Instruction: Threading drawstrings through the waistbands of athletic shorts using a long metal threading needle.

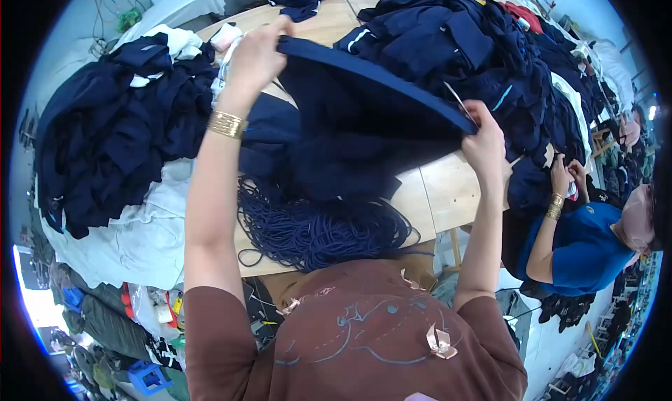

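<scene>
**A:** What is being handled here?

**B:** A navy garment (357, 121), held up above the wooden table (448, 191) and stretched between both hands. The left hand (255, 54) is closed on one end of its banded edge, up near the far side of the table. The right hand (483, 142) pinches the other end, and a thin metal tool (458, 101), small snips or scissors by the look of it, sticks up from that hand.

**A:** So which step would you call this?

**B:** I judge it an inspection or trimming pass along the stretched band, with the edge pulled taut so that it can be looked over.

**A:** What lies around it?

**B:** A tangle of navy cord (315, 226) lies on the table just under the garment. A heap of navy clothes (119, 128) sits to the left, a larger pile (476, 44) to the right. A co-worker in a blue top (581, 250) works at the right edge, hands busy with another piece.

**A:** And what does the next move call for?

**B:** Probably keeping the band tight with the left hand while the right frees the tool enough to work, without letting its end of the cloth slip
</scene>
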The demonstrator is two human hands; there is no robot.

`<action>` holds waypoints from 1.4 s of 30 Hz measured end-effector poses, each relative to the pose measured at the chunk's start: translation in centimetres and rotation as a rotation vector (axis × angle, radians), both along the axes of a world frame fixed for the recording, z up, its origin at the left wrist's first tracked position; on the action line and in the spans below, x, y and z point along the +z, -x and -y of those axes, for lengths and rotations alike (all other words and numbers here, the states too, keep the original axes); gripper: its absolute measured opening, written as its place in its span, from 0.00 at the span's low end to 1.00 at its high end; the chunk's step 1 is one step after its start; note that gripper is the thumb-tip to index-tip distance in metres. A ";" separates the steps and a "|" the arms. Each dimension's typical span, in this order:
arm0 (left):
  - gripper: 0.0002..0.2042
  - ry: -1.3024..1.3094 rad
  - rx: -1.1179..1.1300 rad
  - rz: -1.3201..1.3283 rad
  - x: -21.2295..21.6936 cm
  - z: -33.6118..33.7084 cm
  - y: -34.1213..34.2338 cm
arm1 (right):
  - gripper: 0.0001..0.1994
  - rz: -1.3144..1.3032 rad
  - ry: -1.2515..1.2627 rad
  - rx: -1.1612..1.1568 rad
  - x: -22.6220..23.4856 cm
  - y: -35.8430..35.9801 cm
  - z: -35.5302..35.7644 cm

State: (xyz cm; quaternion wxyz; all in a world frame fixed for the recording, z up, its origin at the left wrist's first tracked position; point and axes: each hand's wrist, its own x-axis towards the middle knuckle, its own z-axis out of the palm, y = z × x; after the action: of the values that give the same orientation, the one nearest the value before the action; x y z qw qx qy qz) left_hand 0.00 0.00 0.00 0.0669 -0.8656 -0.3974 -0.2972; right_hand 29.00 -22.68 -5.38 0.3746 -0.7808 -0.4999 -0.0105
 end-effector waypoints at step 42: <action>0.21 0.213 -0.284 0.437 -3.6 9.2 -3.0 | 0.18 0.277 -0.311 0.189 4.8 9.2 -6.1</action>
State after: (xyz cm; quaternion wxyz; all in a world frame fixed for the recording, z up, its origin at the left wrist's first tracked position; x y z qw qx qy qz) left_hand 3.01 -9.21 -3.56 -0.1539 -0.8301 -0.3060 -0.4399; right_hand 19.84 -16.61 -0.60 0.4177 -0.6544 -0.6098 -0.1596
